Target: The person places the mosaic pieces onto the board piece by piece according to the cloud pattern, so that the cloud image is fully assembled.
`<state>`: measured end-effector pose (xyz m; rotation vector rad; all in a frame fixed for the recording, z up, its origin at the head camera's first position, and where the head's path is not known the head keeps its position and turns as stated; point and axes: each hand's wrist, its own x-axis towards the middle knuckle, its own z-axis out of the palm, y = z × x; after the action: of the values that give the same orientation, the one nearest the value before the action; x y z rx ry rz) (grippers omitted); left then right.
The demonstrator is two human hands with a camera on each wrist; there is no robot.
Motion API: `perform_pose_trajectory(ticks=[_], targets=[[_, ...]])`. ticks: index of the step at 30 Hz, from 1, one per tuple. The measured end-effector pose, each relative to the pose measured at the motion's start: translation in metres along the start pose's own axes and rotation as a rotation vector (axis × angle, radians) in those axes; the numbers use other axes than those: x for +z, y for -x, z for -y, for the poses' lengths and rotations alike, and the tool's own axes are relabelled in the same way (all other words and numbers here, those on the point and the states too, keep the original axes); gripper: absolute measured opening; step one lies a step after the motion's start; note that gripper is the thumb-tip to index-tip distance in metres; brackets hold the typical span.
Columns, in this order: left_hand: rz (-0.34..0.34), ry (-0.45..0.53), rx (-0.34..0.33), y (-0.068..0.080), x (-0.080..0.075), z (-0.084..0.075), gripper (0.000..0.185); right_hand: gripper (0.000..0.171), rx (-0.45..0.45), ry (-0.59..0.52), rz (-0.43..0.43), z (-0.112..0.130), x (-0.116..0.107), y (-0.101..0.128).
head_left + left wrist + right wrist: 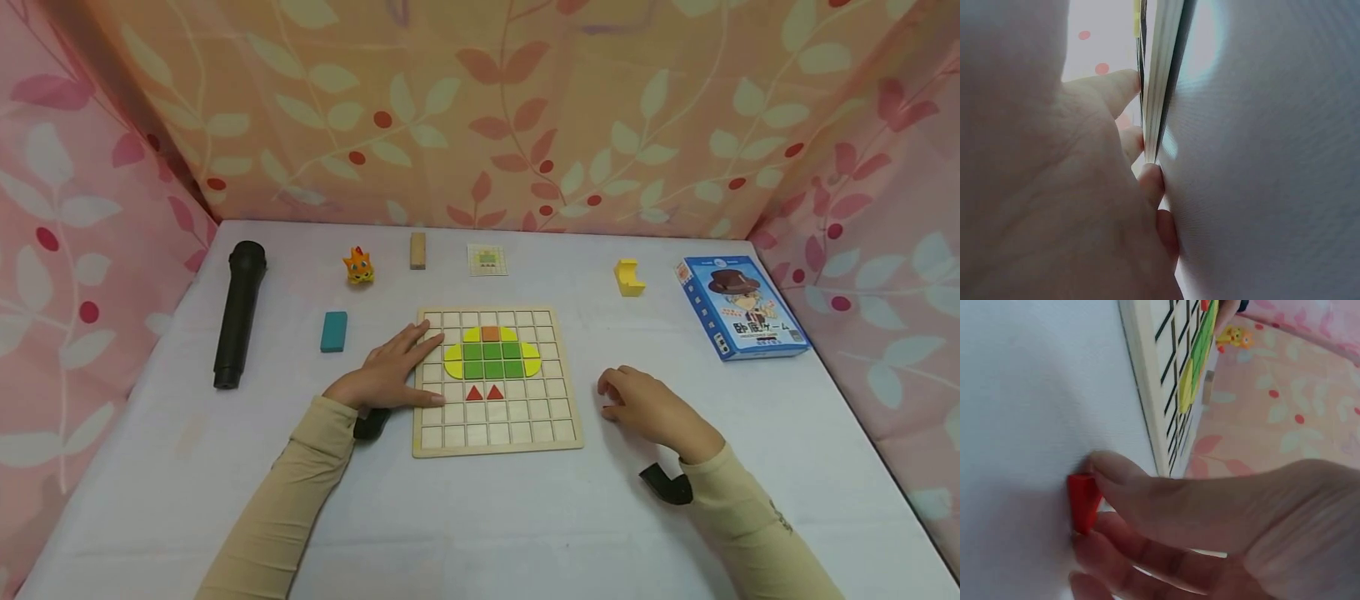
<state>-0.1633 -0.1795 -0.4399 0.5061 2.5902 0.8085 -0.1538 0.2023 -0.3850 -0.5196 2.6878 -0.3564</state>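
A wooden grid board (551,433) lies at the table's middle with yellow, green and orange tiles (491,352) and two red triangles (484,392) set in it. My left hand (393,372) lies flat with straight fingers on the board's left edge (1157,87), thumb along its side. To the right of the board my right hand (637,400) rests on the cloth, fingers curled. In the right wrist view its thumb and fingers (1116,481) pinch a small red piece (1082,501) against the table, close to the board (1147,375).
A black microphone (239,312), a teal block (333,331), an orange toy figure (358,266), a wooden block (417,250) and a small card (487,259) lie at the left and back. A yellow piece (628,278) and a blue box (742,307) lie at the right.
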Motion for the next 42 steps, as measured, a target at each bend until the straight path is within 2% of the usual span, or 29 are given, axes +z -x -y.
perform_pose_trajectory(ticks=[13, 19, 22, 25, 34, 42], targets=[[0.005, -0.004, 0.008, 0.002, -0.002, -0.001, 0.104, 0.013, 0.017, -0.075, -0.047, -0.006, 0.01, 0.002], [0.009, -0.009, -0.001, 0.002, -0.003, -0.003, 0.103, 0.008, -0.084, -0.08, -0.175, 0.0, 0.008, -0.003], [0.006, -0.006, 0.004, 0.003, -0.004, -0.005, 0.102, 0.01, -0.138, -0.115, -0.246, 0.01, 0.006, -0.009], [0.006, -0.012, 0.001, 0.004, -0.005, -0.006, 0.102, 0.009, -0.183, -0.158, -0.275, 0.021, 0.005, -0.018], [0.003, 0.005, 0.01, 0.004, -0.004, -0.005, 0.101, 0.011, -0.295, -0.274, -0.242, 0.058, 0.012, -0.045], [0.015, -0.009, -0.002, 0.005, -0.007, -0.01, 0.1, 0.007, -0.299, -0.232, -0.191, 0.068, 0.023, -0.058]])
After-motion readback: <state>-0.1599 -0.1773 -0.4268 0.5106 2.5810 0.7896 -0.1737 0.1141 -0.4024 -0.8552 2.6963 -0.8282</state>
